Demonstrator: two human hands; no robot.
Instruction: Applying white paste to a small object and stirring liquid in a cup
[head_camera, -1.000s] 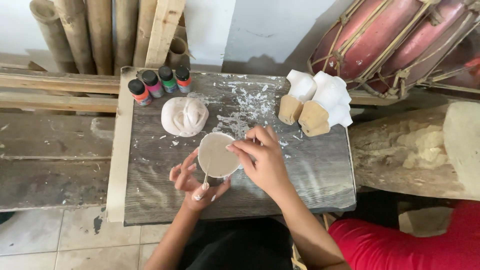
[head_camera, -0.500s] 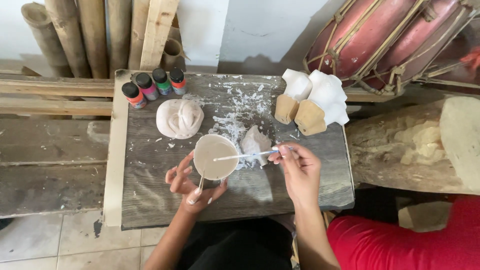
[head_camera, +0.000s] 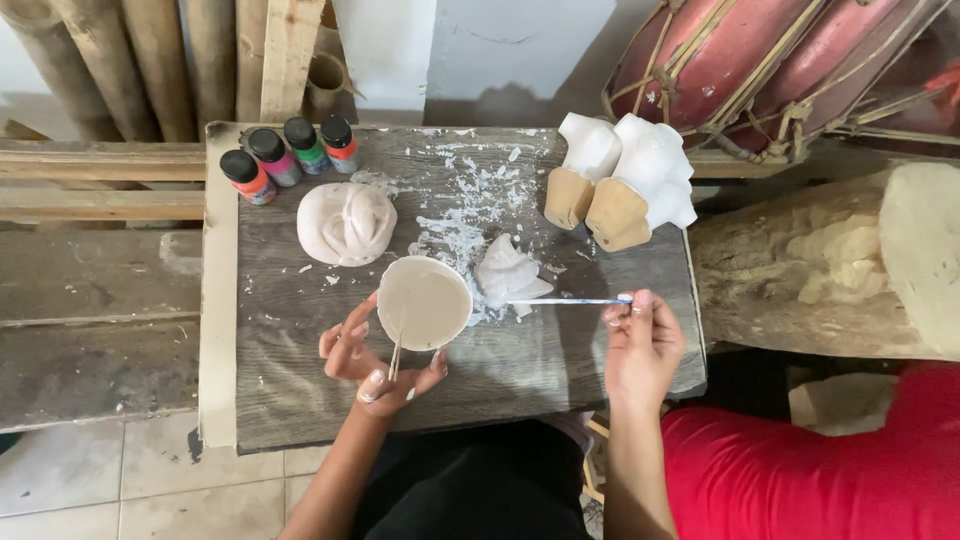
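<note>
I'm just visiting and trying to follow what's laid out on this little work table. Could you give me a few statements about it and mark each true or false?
1. The left hand holds a round disc on a thin stick. True.
2. The right hand is empty. False: it grips a thin paintbrush lying level, its tip toward a crumpled white piece.
3. Four small paint bottles stand at the far left corner of the table. True.
4. The bottles lie tipped over. False: they stand upright, caps on.
5. Two white shapes with tan bases sit far right. True.
</note>
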